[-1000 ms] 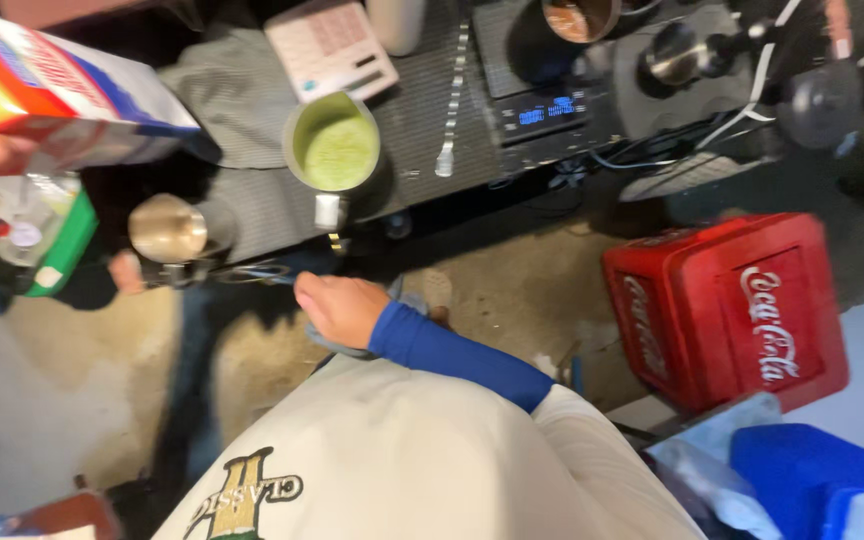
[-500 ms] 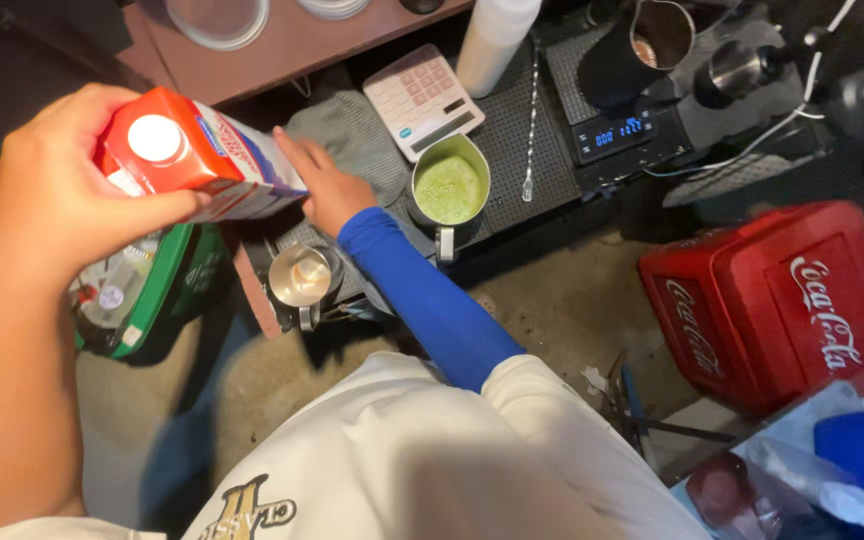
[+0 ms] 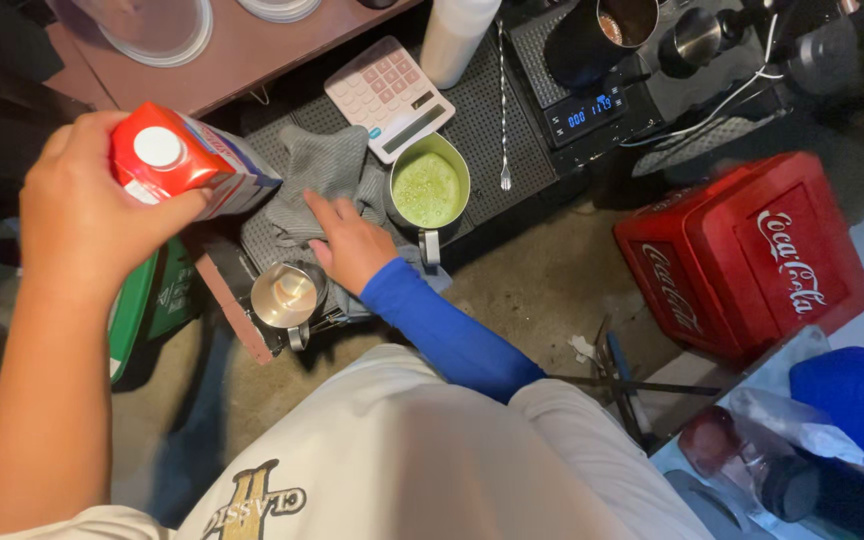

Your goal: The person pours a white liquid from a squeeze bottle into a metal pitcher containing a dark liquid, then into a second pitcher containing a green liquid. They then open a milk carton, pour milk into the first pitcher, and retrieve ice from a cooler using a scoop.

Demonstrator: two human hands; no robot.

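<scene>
Nearest to you, your left hand [image 3: 77, 220] is closed around a red and white carton [image 3: 187, 170] and holds it in the air, above the left edge of the surface [image 3: 492, 120]. The long axis of the carton is almost level, and its white cap faces up toward you. Your right hand [image 3: 352, 245], in a blue sleeve, rests open and flat on a grey cloth [image 3: 317, 175]; it grips nothing. The small steel pitcher [image 3: 287, 295] stands just left of this hand, below and to the right of the carton, so the right hand is much nearer to it. Just to the right of the hand stands a cup of green liquid [image 3: 430, 188]. Farther away lie a calculator [image 3: 389, 97] and a black scale [image 3: 577, 95].
</scene>
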